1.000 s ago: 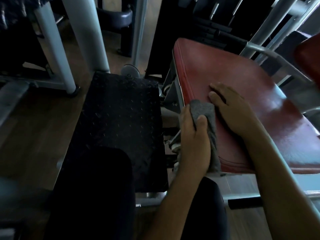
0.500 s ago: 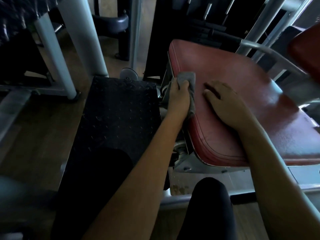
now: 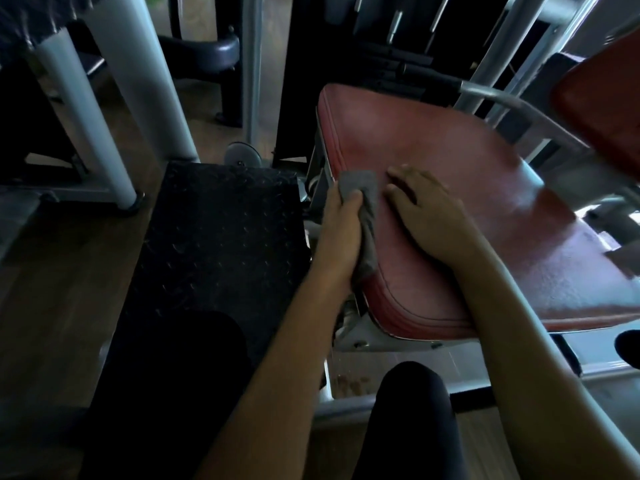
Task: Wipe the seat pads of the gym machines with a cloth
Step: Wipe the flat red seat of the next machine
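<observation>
We judge grey cloth [image 3: 363, 199] light, limp; left hand [image 3: 341, 230] grips it bunched against red seat pad [image 3: 450, 161] edge. Right hand [image 3: 429, 216] flat, fingers spread, bracing pad.

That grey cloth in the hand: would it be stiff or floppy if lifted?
Probably floppy: the grey cloth bunches in the left hand and drapes over the red seat pad. Likely light: one hand's grip holds it.

The scene is dim, darkest at lower left. Light from the right leaves pale glare on the red padded vinyl seat [image 3: 478, 181]. Toward the edges, lines bend and soften.
</observation>
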### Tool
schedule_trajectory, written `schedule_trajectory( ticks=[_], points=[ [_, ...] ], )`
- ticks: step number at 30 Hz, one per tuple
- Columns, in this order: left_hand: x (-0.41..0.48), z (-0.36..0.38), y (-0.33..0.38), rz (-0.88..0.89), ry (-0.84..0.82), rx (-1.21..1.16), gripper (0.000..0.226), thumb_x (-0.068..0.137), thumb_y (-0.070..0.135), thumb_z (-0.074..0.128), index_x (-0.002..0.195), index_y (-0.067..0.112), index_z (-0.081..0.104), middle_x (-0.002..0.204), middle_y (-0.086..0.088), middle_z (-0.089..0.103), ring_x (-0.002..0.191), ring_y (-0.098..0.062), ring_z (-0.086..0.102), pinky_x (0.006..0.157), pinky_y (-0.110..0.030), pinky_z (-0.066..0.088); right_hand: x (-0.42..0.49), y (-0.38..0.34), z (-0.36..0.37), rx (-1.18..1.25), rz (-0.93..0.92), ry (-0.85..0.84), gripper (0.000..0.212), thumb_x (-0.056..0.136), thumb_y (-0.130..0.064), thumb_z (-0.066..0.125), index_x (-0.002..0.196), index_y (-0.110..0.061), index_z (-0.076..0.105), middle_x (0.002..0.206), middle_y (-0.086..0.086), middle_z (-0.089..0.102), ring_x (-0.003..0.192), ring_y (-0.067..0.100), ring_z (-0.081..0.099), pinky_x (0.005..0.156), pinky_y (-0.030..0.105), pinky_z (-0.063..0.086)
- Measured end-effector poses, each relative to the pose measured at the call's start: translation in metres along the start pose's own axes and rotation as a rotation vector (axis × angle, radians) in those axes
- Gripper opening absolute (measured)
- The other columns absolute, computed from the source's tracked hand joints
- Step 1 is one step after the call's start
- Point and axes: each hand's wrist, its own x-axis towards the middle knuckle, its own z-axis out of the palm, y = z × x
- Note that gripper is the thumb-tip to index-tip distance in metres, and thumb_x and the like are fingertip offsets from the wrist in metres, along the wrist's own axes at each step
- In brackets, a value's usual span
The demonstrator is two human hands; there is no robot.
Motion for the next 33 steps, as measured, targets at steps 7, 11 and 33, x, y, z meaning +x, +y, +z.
schedule_trajectory(
  ticks=[7, 11, 33],
  points=[
    [0.075, 0.003, 0.021, -0.086, 0.098, 0.048, 0.07, 0.08, 0.055, 0.049, 0.136, 0.014, 0.055, 0.13, -0.012, 0.062, 0.12, -0.03, 0.059, 0.105, -0.046, 0.047, -0.002, -0.006, -0.005, 0.008, 0.008, -0.003, 0.045, 0.101, -0.046, 0.041, 0.143, -0.031, 0.045, 0.152, -0.003, 0.04, 0.139, 0.023, 0.038, 0.115, 0.048, 0.029],
    [0.014, 0.006, 0.005, 0.006, 0.081, 0.069, 0.053, 0.099, 0.044, 0.04, 0.146, 0.018, 0.043, 0.138, -0.002, 0.054, 0.126, -0.019, 0.052, 0.11, -0.041, 0.041, -0.003, -0.008, -0.006, 0.005, 0.024, 0.008, 0.044, 0.1, -0.046, 0.041, 0.142, -0.031, 0.046, 0.15, -0.002, 0.041, 0.138, 0.025, 0.038, 0.114, 0.046, 0.028],
    [-0.033, 0.036, 0.029, 0.321, -0.107, 1.465, 0.065, 0.105, 0.046, 0.017, 0.157, 0.011, 0.002, 0.166, -0.004, -0.01, 0.15, -0.03, -0.017, 0.121, -0.053, -0.007, -0.012, 0.003, -0.026, 0.62, 0.185, 0.264, 0.029, 0.097, -0.034, 0.052, 0.114, -0.023, 0.073, 0.113, -0.01, 0.072, 0.109, 0.009, 0.063, 0.1, 0.033, 0.049]
  ],
)
